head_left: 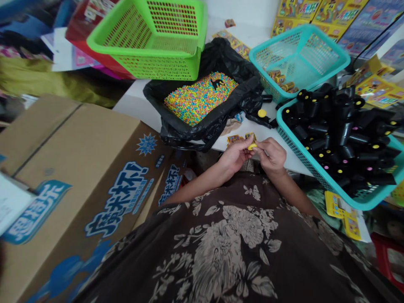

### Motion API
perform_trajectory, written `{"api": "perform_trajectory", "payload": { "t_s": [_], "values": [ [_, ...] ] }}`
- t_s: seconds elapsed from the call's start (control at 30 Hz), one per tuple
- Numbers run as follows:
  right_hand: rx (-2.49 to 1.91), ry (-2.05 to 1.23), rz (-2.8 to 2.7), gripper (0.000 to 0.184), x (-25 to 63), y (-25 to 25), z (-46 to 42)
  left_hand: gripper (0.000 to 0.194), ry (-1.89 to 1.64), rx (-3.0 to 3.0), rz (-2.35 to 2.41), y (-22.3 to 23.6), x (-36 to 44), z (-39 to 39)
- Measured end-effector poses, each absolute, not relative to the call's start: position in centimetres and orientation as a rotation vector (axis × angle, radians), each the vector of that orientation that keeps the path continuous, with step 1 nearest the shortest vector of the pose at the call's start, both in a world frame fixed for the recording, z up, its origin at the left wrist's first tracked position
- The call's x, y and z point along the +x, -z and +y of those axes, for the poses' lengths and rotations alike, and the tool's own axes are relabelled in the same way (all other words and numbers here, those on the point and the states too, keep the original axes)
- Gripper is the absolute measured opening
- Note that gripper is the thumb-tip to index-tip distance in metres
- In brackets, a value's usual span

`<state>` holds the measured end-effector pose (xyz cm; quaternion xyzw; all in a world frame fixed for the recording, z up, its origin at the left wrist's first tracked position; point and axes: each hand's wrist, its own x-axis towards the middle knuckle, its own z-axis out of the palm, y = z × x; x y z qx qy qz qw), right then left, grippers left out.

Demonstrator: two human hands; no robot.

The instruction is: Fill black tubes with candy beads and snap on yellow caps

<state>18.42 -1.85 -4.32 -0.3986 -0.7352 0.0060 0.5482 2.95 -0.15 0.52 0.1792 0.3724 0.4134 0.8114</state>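
Note:
Close to my body, at the table's front edge, my left hand (234,156) and my right hand (272,155) meet around a small yellow piece (251,147). Fingers of both hands pinch it, and its exact kind is partly covered by them. Just beyond the fingertips lie small printed yellow-and-red wrappers or labels (234,139). A round yellow cap (261,113) rests on the white table farther back. Left of that, a container lined with a black plastic bag (176,120) holds many tiny multicoloured candy balls (202,97), with a dark object partly sunk among them.
A green basket (158,63) stands behind the candy. At the right, a teal basket (315,176) is heaped with black tubes (344,134); another teal basket (299,38) holds several small printed cylinders (280,80). A large cardboard box (72,168) fills the left. Printed boxes (315,12) stack behind.

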Motion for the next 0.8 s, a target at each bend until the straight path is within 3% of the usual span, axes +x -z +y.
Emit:
{"api": "perform_trajectory", "payload": {
  "t_s": [0.17,0.33,0.53,0.67,0.8],
  "values": [
    [-0.937,0.179,-1.749,0.004,18.19,4.26,-2.08,0.029,-0.841,0.386,0.785,-0.42,2.93,-0.29],
    [-0.926,0.123,-1.727,0.024,18.13,4.15,-2.01,0.027,-0.883,0.502,0.763,-0.69,2.48,-0.41],
    [-0.943,-0.014,-1.669,0.018,18.35,3.92,-1.88,0.026,-0.925,0.439,0.78,-0.88,2.59,-0.15],
    [-0.937,0.054,-1.719,0.027,18.18,3.79,-1.87,0.025,-0.955,0.408,0.763,-0.63,2.89,-0.2],
    [-0.91,0.027,-1.745,0.026,18.05,3.76,-1.81,0.028,-0.972,0.375,0.755,-0.59,3.09,-0.26]
  ]
}}
